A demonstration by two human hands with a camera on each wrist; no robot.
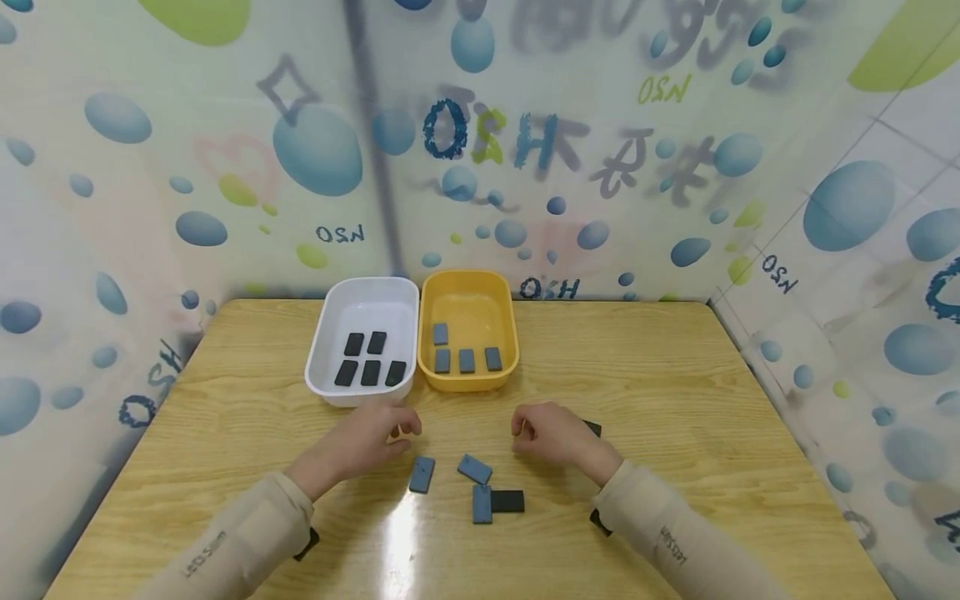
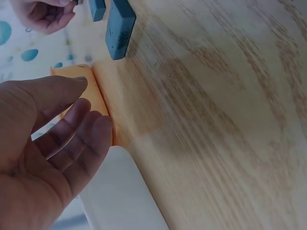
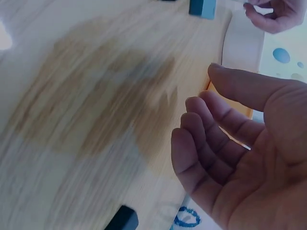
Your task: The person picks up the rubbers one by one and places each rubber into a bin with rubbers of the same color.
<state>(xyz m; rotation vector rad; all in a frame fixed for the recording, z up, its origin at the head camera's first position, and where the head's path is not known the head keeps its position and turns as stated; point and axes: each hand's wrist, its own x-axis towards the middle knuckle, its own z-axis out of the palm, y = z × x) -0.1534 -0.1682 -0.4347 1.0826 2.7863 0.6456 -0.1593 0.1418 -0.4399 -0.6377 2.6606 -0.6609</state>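
My left hand (image 1: pixel 372 435) hovers over the table just in front of the white bin, fingers loosely curled, holding nothing. Across from it, my right hand (image 1: pixel 553 433) is also bare of any object, its fingers bent and relaxed. Between and below the hands lie small flat blocks: a blue-grey block (image 1: pixel 422 475) nearest the left hand, a tilted blue-grey block (image 1: pixel 475 468), and an upright-lying blue-grey block (image 1: pixel 482 505) touching a black block (image 1: pixel 508 501). Another black block (image 1: pixel 592 427) is partly hidden behind the right hand.
The white bin (image 1: pixel 321 367) holds several black blocks (image 1: pixel 370 372). Beside it, the yellow bin (image 1: pixel 480 383) contains several blue-grey blocks (image 1: pixel 467 361). Sleeves partly cover a black block (image 1: pixel 600 523) at right and a black piece (image 1: pixel 307 546) at left. A patterned curtain (image 1: pixel 465 217) backs the table.
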